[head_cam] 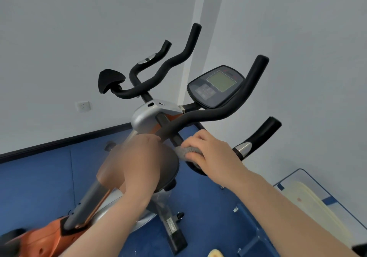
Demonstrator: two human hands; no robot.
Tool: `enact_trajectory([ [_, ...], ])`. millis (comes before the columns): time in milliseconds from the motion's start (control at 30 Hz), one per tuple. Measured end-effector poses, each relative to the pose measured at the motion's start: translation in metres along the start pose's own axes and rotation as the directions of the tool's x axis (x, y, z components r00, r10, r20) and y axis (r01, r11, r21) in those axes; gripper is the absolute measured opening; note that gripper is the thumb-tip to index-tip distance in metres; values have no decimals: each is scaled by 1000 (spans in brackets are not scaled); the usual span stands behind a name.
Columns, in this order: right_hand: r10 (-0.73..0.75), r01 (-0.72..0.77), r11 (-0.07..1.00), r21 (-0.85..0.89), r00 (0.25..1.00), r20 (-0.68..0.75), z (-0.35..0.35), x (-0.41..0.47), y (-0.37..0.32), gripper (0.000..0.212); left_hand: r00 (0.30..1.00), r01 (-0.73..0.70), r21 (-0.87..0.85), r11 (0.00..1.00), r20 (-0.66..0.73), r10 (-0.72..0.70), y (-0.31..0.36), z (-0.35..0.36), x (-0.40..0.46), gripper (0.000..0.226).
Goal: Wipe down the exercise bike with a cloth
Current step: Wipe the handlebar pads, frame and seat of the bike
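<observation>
Taking the console (216,86) as landmark: well below it and to its left, the left hand (139,157) curls its grip round the black handlebar (198,115) near the stem, steadying the exercise bike (145,115). Below the console, the right hand (210,149) holds the grey cloth (188,151) wrapped over a lower bar, fingers closed round it. The handlebar wipe seems in hand; next, I judge, the cloth must slide along the bar toward its end. Counted: one bike, one cloth, one console, two hands.
</observation>
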State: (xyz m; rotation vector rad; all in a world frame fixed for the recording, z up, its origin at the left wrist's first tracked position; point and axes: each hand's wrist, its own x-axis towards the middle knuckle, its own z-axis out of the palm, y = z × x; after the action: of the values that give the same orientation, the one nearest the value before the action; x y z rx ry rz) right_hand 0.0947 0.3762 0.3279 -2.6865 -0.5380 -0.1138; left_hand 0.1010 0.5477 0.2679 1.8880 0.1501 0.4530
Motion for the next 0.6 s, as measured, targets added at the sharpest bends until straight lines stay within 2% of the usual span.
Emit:
enact_trajectory([
  [100,-107,108,990,-85,994,25,-11,-35,8,19,1000,5,-16,1000,5,-5,-2,-1,0,22],
  [133,-108,106,986,-131,994,-16,-16,-41,15,20,1000,7,-20,1000,6,-7,-2,-1,0,22],
  [200,-46,6,982,-188,977,-209,-24,-48,28,22,1000,10,-22,1000,3,-10,-1,-2,0,23],
  [267,46,-106,984,-140,925,-376,-19,-51,29,22,1000,16,-21,1000,-4,-16,-1,-2,0,23],
  [300,56,-113,986,-121,916,-396,-9,-53,22,20,1000,19,-19,1000,-5,-19,-1,-2,0,23],
  [367,-5,-46,989,-142,942,-334,15,-59,5,18,1000,21,-17,1000,-3,-21,-2,-2,-1,23],
  [433,-49,10,991,-134,956,-290,18,-60,2,28,1000,24,-14,1000,3,-24,0,-3,0,23],
  [533,-39,-5,996,-92,886,-463,-2,-58,20,19,999,41,-13,999,28,-41,5,-4,-1,25],
  [600,33,-30,999,13,846,-533,-3,-60,18,6,998,41,-17,999,42,-40,8,-5,-2,25],
])
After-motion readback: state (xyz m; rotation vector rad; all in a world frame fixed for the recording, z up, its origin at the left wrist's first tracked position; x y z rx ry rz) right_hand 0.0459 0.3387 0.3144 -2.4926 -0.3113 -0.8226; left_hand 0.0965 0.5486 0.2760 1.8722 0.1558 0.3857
